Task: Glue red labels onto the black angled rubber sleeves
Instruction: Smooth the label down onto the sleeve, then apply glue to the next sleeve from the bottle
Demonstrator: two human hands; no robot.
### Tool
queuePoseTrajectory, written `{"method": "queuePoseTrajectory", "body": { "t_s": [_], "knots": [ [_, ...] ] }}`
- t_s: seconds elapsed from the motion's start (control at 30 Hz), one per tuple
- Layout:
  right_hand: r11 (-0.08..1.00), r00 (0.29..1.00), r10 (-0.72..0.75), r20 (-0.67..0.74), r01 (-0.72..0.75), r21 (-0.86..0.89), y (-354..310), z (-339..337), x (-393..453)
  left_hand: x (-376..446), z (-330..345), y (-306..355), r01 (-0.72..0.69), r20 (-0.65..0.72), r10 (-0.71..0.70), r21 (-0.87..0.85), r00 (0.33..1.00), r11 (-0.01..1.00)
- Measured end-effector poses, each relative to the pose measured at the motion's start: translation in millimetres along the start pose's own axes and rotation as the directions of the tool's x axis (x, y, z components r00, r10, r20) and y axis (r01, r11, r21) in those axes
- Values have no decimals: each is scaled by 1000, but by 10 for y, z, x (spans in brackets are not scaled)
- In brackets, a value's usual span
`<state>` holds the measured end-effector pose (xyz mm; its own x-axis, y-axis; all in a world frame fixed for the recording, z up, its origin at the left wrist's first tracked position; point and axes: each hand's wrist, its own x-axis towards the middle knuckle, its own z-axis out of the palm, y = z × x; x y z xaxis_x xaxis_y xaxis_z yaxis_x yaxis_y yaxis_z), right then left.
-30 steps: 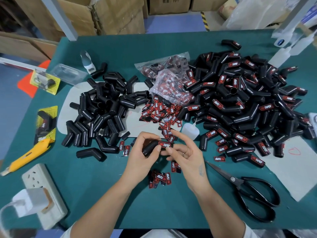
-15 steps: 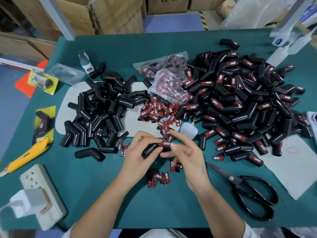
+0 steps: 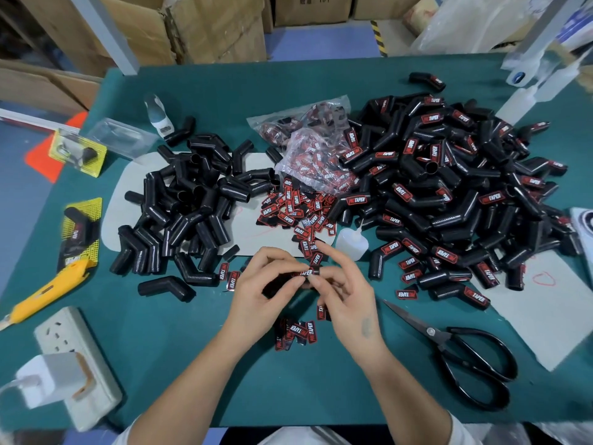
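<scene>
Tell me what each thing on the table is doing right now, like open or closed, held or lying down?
left hand: grips the held sleeve.
right hand: pinches the sleeve's labelled end.
held sleeve: label on.
scissors: lying closed.
glue bottle: on its side, unheld.
label bag: lying open, spilling labels.
yellow knife: lying unheld.
charger: plugged into the power strip.

Matt black rubber sleeves [image 3: 179, 200]; glossy labels [image 3: 290, 216]

both forearms enter from the bottom edge, converging at frame centre. left hand [image 3: 261, 292] curled, fingertips pinching something dark. right hand [image 3: 348, 297] meets it from the right, thumb and middle fingertips pinched in, index finger raised, remaining fingers loosely bent.
</scene>
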<state>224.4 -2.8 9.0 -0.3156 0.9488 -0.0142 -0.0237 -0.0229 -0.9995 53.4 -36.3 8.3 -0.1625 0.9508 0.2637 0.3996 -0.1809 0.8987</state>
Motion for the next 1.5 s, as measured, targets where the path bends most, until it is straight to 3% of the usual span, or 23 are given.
{"method": "queuePoseTrajectory", "body": {
  "t_s": [0.17,0.3,0.37,0.43,0.53,0.63,0.77,0.93,1.07,1.2,1.3,1.4,1.43,1.5],
  "knots": [
    [964,990,-144,2,141,-225,-24,-15,-83,-23,32,40,152,6,-155,-238,988,959],
    [882,961,-273,-53,227,-414,-81,-58,-168,-27,16,57,77,90,-56,-254,994,964],
    [826,904,-405,-138,297,-479,-108,-117,-254,-7,-16,62,-3,132,45,-303,990,953],
    [791,808,-516,-283,323,-520,-191,-299,-273,26,-67,26,-22,95,56,-328,994,944],
    [807,659,-580,-479,386,-446,-308,-780,-136,132,-254,-113,-45,-151,56,72,987,996],
    [856,668,-512,-541,342,-388,-366,-1175,169,253,-476,-292,20,-291,123,443,949,896],
    [865,751,-422,-508,165,-474,-336,-1345,536,466,-678,-390,34,-241,177,674,954,738],
    [667,771,-437,-463,-67,-742,-277,-1390,627,839,-597,-413,21,-93,131,882,987,470],
    [649,792,-456,-405,-15,-760,-243,-1378,505,1055,-606,-448,19,-76,156,940,985,340],
    [594,799,-506,-324,50,-803,-183,-1199,342,1125,-596,-400,-15,-119,276,899,954,438],
    [650,889,-413,-198,136,-748,-115,-978,274,991,-520,-218,-125,-137,319,724,938,679],
    [667,971,-203,-126,43,-744,-56,-728,326,662,-290,44,-66,-122,113,340,986,938],
    [657,977,-173,-124,21,-754,-33,-666,358,533,-194,93,-6,-65,18,169,998,986],
    [648,977,-164,-138,1,-761,-22,-600,406,281,-8,114,124,69,-117,-101,991,987]
  ]
}}
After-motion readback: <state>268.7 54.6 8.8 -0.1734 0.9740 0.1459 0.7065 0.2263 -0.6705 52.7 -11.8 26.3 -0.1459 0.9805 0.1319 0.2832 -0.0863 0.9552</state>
